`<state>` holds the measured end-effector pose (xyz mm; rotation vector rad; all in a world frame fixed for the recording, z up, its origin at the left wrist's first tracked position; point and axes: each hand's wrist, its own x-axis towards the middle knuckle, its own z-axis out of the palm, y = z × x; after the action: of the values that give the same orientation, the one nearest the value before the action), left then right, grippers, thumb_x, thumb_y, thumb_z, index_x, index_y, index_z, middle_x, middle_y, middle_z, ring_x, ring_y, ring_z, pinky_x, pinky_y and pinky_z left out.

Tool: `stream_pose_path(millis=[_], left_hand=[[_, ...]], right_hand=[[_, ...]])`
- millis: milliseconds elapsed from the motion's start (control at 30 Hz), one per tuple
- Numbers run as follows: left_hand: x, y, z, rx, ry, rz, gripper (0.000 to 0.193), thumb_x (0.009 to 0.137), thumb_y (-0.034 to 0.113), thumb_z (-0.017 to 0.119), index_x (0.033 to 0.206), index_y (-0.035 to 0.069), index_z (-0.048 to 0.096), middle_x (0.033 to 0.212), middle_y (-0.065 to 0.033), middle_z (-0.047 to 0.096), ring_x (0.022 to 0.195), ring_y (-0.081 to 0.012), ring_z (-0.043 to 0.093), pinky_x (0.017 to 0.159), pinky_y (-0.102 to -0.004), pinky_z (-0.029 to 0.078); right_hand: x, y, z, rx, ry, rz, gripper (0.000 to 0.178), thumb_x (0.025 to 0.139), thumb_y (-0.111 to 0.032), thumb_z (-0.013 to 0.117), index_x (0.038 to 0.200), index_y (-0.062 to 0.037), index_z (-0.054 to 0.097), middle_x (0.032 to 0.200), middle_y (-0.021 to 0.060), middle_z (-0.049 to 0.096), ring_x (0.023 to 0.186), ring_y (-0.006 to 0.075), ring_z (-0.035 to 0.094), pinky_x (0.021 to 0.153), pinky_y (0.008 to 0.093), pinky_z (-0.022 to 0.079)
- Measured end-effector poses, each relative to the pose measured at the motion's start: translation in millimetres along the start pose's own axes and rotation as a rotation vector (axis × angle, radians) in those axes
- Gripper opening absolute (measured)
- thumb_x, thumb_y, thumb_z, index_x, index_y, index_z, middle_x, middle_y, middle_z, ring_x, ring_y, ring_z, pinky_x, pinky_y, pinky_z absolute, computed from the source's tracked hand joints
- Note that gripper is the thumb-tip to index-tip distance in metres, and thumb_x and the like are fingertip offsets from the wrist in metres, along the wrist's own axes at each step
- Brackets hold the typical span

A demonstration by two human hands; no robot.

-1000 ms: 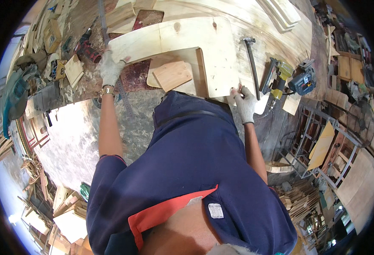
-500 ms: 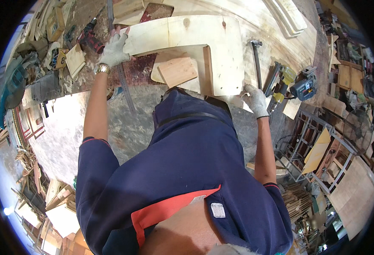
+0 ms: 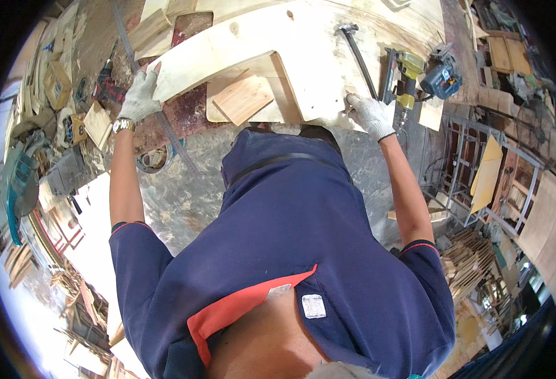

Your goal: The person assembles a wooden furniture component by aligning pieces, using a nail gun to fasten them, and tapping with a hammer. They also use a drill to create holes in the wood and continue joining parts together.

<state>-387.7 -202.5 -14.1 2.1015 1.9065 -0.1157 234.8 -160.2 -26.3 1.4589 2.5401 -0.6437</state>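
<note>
An L-shaped pale wooden panel (image 3: pixel 240 44) lies on the workbench, its long arm running to the left and its short arm toward me. My left hand (image 3: pixel 141 96), in a white work glove with a watch at the wrist, is closed on the panel's left end. At its near right corner, my gloved right hand (image 3: pixel 371 115) grips the edge with curled fingers. Inside the panel's angle, a small wooden block (image 3: pixel 244 98) rests on another flat board (image 3: pixel 278 114). Just beyond my right hand lies a hammer (image 3: pixel 357 58).
To the right are a yellow nail gun (image 3: pixel 410 72) and a blue power tool (image 3: pixel 442 79). A red drill (image 3: pixel 107 87) and a long metal ruler (image 3: pixel 175 139) lie by my left hand. Far left is a teal saw (image 3: pixel 17 183); a metal frame (image 3: pixel 489 170) stands at right.
The view has shifted and turned slightly. The panel now appears tilted, its left end lower, with both hands still at its ends.
</note>
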Motion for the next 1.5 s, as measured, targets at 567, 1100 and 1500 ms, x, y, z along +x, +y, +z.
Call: stream_pose_path(millis=[567, 1100, 1500], left_hand=[[0.7, -2.7, 5.0, 0.063, 0.022, 0.036, 0.122, 0.058, 0.017, 0.089, 0.161, 0.014, 0.024, 0.152, -0.0280, 0.036, 0.142, -0.0435, 0.038, 0.114, -0.0444, 0.042], [5.9, -0.5, -2.2, 0.046, -0.098, 0.002, 0.127, 0.056, 0.013, 0.090, 0.163, 0.018, 0.023, 0.159, -0.0267, 0.028, 0.145, -0.0434, 0.033, 0.117, -0.0434, 0.039], [11.8, 17.2, -16.7, 0.033, -0.131, -0.035, 0.130, 0.058, 0.019, 0.091, 0.164, 0.023, 0.016, 0.155, -0.0300, 0.031, 0.144, -0.0495, 0.032, 0.116, -0.0498, 0.038]], right_hand=[[2.9, 2.9, -9.0, 0.126, -0.028, -0.049, 0.024, 0.083, -0.013, 0.073, 0.107, -0.0095, 0.070, 0.094, 0.0183, 0.072, 0.089, 0.0394, 0.069, 0.076, 0.0472, 0.054], [6.2, 18.7, 0.6, 0.426, 0.046, -0.143, 0.036, 0.077, -0.008, 0.078, 0.112, -0.0039, 0.071, 0.096, 0.0203, 0.069, 0.087, 0.0383, 0.067, 0.078, 0.0434, 0.053], [4.9, 22.8, -1.5, 0.582, 0.074, -0.098, 0.030, 0.073, -0.010, 0.074, 0.103, -0.0053, 0.074, 0.085, 0.0236, 0.067, 0.081, 0.0407, 0.066, 0.071, 0.0457, 0.051]])
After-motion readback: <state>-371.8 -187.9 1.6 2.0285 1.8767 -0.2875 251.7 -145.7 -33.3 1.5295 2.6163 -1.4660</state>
